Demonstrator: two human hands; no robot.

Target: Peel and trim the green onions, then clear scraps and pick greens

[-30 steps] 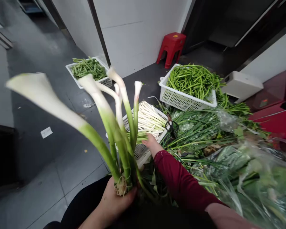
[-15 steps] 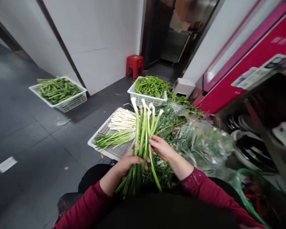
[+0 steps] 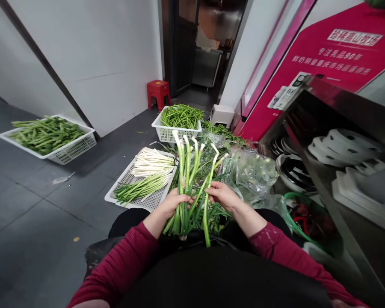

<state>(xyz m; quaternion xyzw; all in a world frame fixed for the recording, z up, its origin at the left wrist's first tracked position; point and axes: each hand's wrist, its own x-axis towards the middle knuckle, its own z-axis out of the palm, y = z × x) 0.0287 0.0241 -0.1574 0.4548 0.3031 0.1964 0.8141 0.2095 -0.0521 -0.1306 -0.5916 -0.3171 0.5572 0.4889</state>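
A: Where is the bunch (image 3: pixel 186 164), and how do the hands stand?
B: Centre of view, held up roughly upright: white ends on top, green leaves below. Left hand (image 3: pixel 172 203) is wrapped round its lower green part. Right hand (image 3: pixel 223 196), apart and to the right, pinches a single stalk (image 3: pixel 205 220) between thumb and fingers.
A: Does that stalk touch the bunch?
B: Cannot tell; other greens cross between. Its white tip is kinked, its green end hangs below the right hand.
A: Expected handling?
B: Judged light. Leaves probably limp and easily creased; white shanks stiffer, could snap if bent hard. Skin likely slick; wetness not confirmed.
A: Best hold?
B: Bunch: a loose full-hand wrap below the whites, as now; squeezing may bruise it. Stalk: a fingertip pinch at mid-length, where it should be firmer.
A: Surroundings?
B: Tray (image 3: pixel 154 200) just beyond the left hand, white stems (image 3: pixel 152 161) and green stems (image 3: pixel 143 188) lying in it. Plastic bag (image 3: pixel 256 171) beyond the right hand.
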